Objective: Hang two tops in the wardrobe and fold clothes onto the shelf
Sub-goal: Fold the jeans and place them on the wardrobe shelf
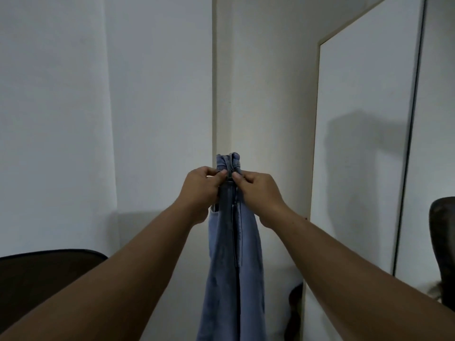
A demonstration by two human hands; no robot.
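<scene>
Hanging straight down from the waistband, the pair of light blue denim jeans is held up in mid-air before a white wall corner, its long axis upright and its legs dropping out of view below. Both grips are closed on that waistband, the left hand and right hand pinching it side by side, about level and equally near. A white wardrobe door stands to the right, so I judge folding comes next.

Jeans: lower legs cut off by bottom edge; waistband partly covered by fingers of left hand and right hand. Dark table and dark chair cropped at frame edges
</scene>
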